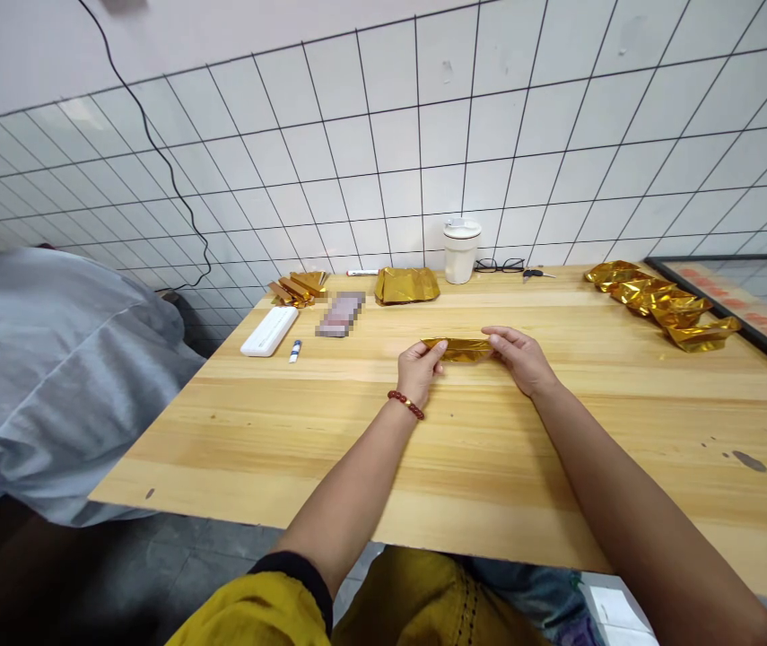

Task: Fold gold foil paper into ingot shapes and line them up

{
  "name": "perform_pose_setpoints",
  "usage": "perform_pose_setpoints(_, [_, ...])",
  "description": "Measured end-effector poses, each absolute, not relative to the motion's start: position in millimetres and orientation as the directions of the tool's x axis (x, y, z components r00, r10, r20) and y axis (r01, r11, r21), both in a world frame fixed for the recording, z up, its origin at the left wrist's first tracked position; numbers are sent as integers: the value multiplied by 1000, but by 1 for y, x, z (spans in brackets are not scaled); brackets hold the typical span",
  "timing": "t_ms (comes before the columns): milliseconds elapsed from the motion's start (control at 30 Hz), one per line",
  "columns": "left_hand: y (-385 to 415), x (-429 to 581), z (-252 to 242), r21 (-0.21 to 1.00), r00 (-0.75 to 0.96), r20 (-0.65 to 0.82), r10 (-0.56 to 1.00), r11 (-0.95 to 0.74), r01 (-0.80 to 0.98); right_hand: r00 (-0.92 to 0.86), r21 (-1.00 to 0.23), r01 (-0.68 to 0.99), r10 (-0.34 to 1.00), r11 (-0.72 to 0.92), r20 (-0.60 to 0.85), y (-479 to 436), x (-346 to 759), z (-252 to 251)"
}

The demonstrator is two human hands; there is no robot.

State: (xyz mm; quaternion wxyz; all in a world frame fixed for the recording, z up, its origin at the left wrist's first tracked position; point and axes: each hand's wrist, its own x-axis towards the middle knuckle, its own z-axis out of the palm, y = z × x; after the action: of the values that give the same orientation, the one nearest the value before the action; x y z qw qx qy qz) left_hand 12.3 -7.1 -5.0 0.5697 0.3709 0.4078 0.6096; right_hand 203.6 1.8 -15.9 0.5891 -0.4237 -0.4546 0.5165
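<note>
A narrow folded piece of gold foil paper (pixel 465 350) is stretched level between my hands, above the middle of the wooden table. My left hand (pixel 420 366), with a red bead bracelet at the wrist, pinches its left end, thumb on top. At the other end, my right hand (pixel 523 359) grips the paper between thumb and fingers. Behind them lies a flat stack of gold foil sheets (pixel 407 286). Folded gold strips (pixel 299 287) are heaped at the back left. Several puffed gold foil shapes (pixel 658 303) form a row at the back right.
On the table's left side are a white case (pixel 270 332), a small blue-and-white tube (pixel 295 351) and a blurred packet (pixel 341 315). A lidded white cup (pixel 461 251), glasses (pixel 500 266) and keys (pixel 537 274) stand along the tiled wall. A black-framed panel (pixel 746 327) borders the right.
</note>
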Motion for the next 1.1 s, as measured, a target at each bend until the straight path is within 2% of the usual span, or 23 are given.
perform_pose_setpoints(500, [-4,13,-6,937,-106,3,994,-40,-348,41,-973,-33,973,227,226,3,201,-22])
perform_pose_setpoints(833, [-4,13,-7,918,-86,-18,996,-18,-397,75,-968,-75,969,239,234,4,201,-21])
perform_pose_setpoints(1100, [-3,12,-6,914,-88,-23,996,-14,-406,46,-975,-42,976,217,215,5,200,-22])
